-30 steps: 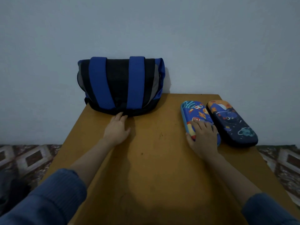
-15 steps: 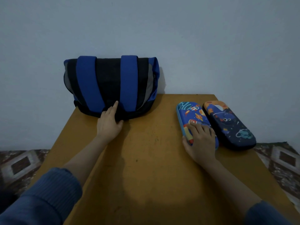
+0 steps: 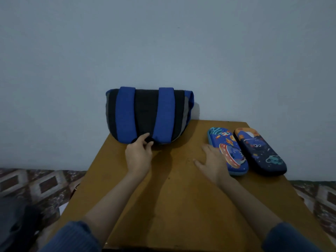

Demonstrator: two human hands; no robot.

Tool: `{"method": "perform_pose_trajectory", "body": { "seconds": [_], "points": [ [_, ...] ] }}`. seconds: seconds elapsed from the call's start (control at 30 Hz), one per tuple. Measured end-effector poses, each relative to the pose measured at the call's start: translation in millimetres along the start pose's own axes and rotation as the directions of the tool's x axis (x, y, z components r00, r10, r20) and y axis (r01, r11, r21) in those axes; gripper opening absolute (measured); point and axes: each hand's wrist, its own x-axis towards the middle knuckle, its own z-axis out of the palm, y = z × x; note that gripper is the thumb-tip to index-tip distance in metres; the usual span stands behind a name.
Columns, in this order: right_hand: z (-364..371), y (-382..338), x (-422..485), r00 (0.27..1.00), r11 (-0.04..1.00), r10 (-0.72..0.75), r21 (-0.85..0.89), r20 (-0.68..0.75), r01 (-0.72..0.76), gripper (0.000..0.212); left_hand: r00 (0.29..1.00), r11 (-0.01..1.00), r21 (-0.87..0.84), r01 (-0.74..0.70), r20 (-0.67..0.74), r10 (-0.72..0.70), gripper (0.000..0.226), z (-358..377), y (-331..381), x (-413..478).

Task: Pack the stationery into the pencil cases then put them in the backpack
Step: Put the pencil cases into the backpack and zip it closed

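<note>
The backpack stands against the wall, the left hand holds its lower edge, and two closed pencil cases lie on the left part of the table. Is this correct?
One thing is wrong: the head view shows the pencil cases on the right part of the table. The backpack stands against the wall and the left hand holds its lower edge.

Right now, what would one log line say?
left hand: grips backpack edge | right hand: flat, beside blue pencil case | dark pencil case: closed
</note>
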Motion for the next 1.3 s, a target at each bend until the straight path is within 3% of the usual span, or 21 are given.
{"method": "perform_pose_trajectory", "body": {
  "seconds": [0.1, 0.23, 0.33, 0.4, 0.5, 0.6, 0.67, 0.73, 0.87, 0.97, 1.03, 1.17, 1.3],
  "points": [
    [-3, -28, -11, 0.996, 0.994, -0.080, 0.083, 0.028, 0.077, 0.055, 0.998, 0.965, 0.262, -0.013, 0.066, -0.005, 0.023, -19, -9, -5],
    [-5, -47, -23, 0.988, 0.979, -0.149, 0.144, 0.047, 0.141, 0.055, 0.955, 0.849, 0.452, -0.276, 0.029, 0.295, 0.012, -40, -22, -10],
    [-4, -60, -27, 0.976, 0.975, -0.214, 0.064, 0.049, 0.211, 0.070, 0.865, 0.795, 0.407, -0.450, -0.024, 0.502, 0.007, -46, -23, -15],
    [-1, -69, -26, 0.968, 0.967, -0.246, -0.046, 0.057, 0.249, 0.088, 0.793, 0.759, 0.328, -0.563, -0.047, 0.608, 0.022, -50, -9, -21],
    [-4, -82, -21, 0.948, 0.938, -0.319, -0.148, -0.009, 0.314, 0.098, 0.693, 0.688, 0.259, -0.678, -0.087, 0.716, 0.022, -61, 18, -31],
    [-11, -87, -12, 0.933, 0.935, -0.347, -0.108, -0.096, 0.337, 0.076, 0.655, 0.667, 0.225, -0.710, -0.137, 0.743, 0.019, -67, 31, -38],
    [-14, -87, -9, 0.922, 0.926, -0.377, -0.037, -0.087, 0.375, 0.052, 0.667, 0.687, 0.199, -0.699, -0.164, 0.727, 0.019, -69, 34, -38],
    [-17, -87, -10, 0.918, 0.922, -0.380, 0.032, -0.117, 0.385, 0.042, 0.699, 0.718, 0.166, -0.676, -0.165, 0.696, 0.023, -71, 34, -36],
    [-41, -97, -5, 0.948, 0.918, -0.238, 0.272, -0.211, 0.290, 0.029, 0.835, 0.848, 0.119, -0.517, -0.145, 0.530, 0.069, -83, 24, -24],
    [-69, -108, -1, 0.956, 0.835, -0.124, 0.492, -0.265, 0.245, 0.021, 0.953, 0.967, -0.079, -0.244, -0.204, 0.223, 0.088, -95, 14, -17],
    [-87, -112, 2, 0.967, 0.770, -0.065, 0.604, -0.245, 0.205, 0.020, 0.984, 0.980, -0.195, -0.031, -0.176, -0.004, 0.095, -97, 2, -16],
    [-112, -110, 3, 0.991, 0.494, 0.004, 0.862, -0.136, 0.117, 0.012, 0.907, 0.874, -0.264, 0.408, 0.010, -0.420, 0.105, -90, -33, -22],
    [-130, -98, 2, 0.998, 0.206, 0.039, 0.978, -0.054, 0.044, 0.017, 0.783, 0.707, -0.337, 0.622, 0.290, -0.550, 0.097, -75, -53, -34]
  ]
}}
